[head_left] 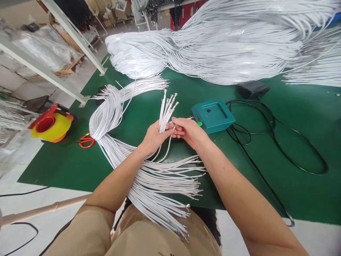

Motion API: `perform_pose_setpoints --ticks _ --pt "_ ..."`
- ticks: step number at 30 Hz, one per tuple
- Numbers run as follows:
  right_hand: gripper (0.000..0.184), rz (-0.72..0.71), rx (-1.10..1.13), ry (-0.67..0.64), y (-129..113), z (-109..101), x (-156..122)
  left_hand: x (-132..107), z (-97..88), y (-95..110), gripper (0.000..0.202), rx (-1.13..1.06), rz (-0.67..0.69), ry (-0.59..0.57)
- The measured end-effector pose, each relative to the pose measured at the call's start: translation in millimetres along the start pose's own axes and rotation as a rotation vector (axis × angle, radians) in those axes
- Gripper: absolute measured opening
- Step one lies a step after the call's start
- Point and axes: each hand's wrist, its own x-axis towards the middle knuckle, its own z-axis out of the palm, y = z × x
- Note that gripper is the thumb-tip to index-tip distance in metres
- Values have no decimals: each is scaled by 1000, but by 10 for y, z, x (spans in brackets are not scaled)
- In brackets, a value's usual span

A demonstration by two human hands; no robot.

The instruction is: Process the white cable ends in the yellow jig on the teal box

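My left hand [155, 136] is closed around a small bunch of white cables [165, 115], whose stripped ends point up and away from me. Close against it, my right hand [189, 131] pinches the end of a single white cable [168, 149] that curves up from below. A long bundle of white cables [154, 177] runs beneath my left forearm, its loose ends fanned toward my lap. Just beyond my right hand sits a teal box [213, 114] with a green button and a small metal tip, partly hidden by that hand.
Large coils of white cable [226, 46] cover the back of the green table [266, 185]. On the left are red-handled scissors [86, 141] and a yellow and red tape dispenser [52, 126]. A black adapter [253, 89] and black cord [301, 133] lie right. Metal posts [77, 39] stand left.
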Motion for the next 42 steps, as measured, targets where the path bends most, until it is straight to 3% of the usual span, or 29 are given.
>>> perform_pose_setpoints --ticks 3,7,11,16,19,21,25,28,32,37,42 --pt "47 37 58 -71 23 -22 0 9 -30 -43 30 41 16 40" --pt "41 34 115 -88 25 -29 -10 17 -31 -29 30 -70 6 20" --pt "35 -78 0 62 15 24 -32 17 -17 37 38 -131 -7 -11" --pt "15 -338 -565 341 35 66 -31 22 -30 53 53 -141 -32 -52" --pt "19 -489 -965 435 85 65 -21 42 -51 32 51 -212 -96 -74" --pt "24 -626 -1233 449 126 65 -17 63 -70 22 47 -287 -157 -104" --pt "30 -810 -1705 343 148 41 -11 121 -125 13 42 -385 -248 -162" --pt "27 -788 -1842 275 54 -31 8 171 -166 -4 44 -405 -282 -131" --pt "22 -673 -1913 325 -155 -165 65 222 -183 -45 52 -368 -276 -107" --pt "18 -466 -2037 135 -294 -240 125 235 -137 -81 49 -167 -214 -38" --pt "13 -502 -2010 81 -283 -267 160 217 -102 -61 45 16 -164 19"
